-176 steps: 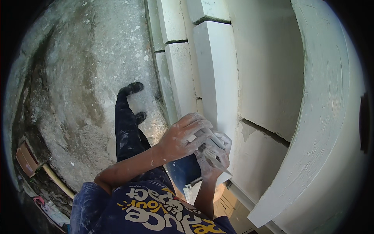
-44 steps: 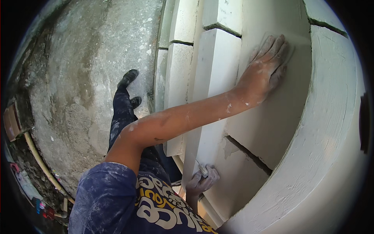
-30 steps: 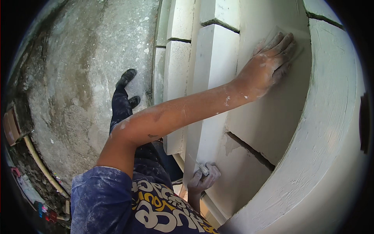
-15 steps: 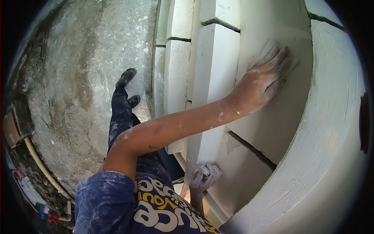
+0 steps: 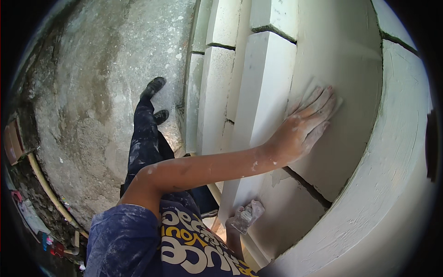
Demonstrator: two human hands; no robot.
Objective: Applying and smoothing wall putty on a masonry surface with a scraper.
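My left hand (image 5: 310,116), dusted white, lies flat on the pale recessed wall panel (image 5: 344,60), fingers stretched out. Under the fingers it presses a thin pale sheet of sandpaper (image 5: 314,84), whose corners stick out past them. The left arm reaches across my body to the right. Low near my waist, my right hand (image 5: 247,216) is closed and coated in white dust, beside the lower end of a white raised strip (image 5: 265,87). A small whitish thing seems to be in its fingers, too unclear to name.
A dark groove (image 5: 307,187) crosses the panel below my left hand. A broad curved white band (image 5: 392,134) borders it on the right. Stepped white blocks (image 5: 216,92) run along the left. Stained concrete floor (image 5: 92,83), a pipe (image 5: 48,189) and scattered litter (image 5: 34,217) lie further left.
My left hand has slid down the panel toward me with the sheet under it. My right hand has shifted and turned slightly. The whole view has moved a little.
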